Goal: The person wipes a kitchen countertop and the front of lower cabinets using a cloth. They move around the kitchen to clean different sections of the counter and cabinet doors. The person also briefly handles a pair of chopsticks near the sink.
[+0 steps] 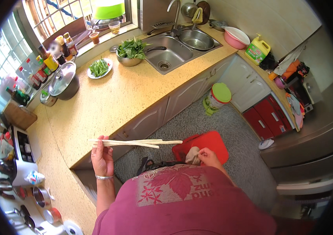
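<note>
Several long pale sticks (pixel 137 142), possibly dried bean curd sticks, are pinched in my left hand (pixel 103 157), between thumb and fingers in front of my waist. Their far ends point to the right. My right hand (pixel 209 157), lower and to the right, grips a beige cloth-like item (pixel 193 155) near my waist, with a red plastic container or stool (pixel 213 144) below it. On the speckled counter (pixel 104 108) ahead, a white plate (pixel 90 74) holds cut green vegetables (pixel 99 68), and a metal bowl (pixel 128 61) beside it is heaped with leafy greens (pixel 132 48).
Bottles (pixel 34 73) and a lidded pot (pixel 68 88) line the window side. A steel double sink (pixel 171 53) stands beyond the greens. A green-lidded bin (pixel 221 93) is on the floor, and a microwave-like appliance (pixel 23 152) stands at the left.
</note>
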Demonstrator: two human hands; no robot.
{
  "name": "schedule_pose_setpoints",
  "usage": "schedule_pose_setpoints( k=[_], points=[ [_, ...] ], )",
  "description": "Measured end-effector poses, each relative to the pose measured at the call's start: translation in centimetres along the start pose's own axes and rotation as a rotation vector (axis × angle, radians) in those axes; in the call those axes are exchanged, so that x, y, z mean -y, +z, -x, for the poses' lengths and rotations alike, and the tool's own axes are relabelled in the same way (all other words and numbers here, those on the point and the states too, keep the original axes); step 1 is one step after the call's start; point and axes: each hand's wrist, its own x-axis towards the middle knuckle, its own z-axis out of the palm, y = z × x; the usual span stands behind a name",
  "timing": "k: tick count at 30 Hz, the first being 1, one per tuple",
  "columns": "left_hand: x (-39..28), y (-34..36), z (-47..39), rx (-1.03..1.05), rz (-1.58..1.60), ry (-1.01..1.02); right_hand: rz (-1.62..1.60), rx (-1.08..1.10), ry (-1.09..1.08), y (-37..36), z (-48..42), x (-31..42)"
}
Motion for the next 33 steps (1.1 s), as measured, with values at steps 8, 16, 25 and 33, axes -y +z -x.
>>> schedule_pose_setpoints(
  k=[8,16,25,33],
  points=[
    [3.6,3.8,-8.5,0.103,0.073,-0.139,-0.147,-0.140,-0.067,-2.3,-4.4,8.9],
    [8.9,11.6,-15.9,0.093,0.021,-0.195,-0.193,-0.271,-0.278,-8.9,-17.3,16.7],
    [17.7,21.0,-23.0,-0.174,-0.006,-0.098,0.333,-0.102,-0.619,-16.6,-40.8,25.4],
    [20.9,21.7,-25.1,-0.277,-0.072,0.094,0.696,0.248,-1.061,-13.4,-55.5,23.5]
  ],
)
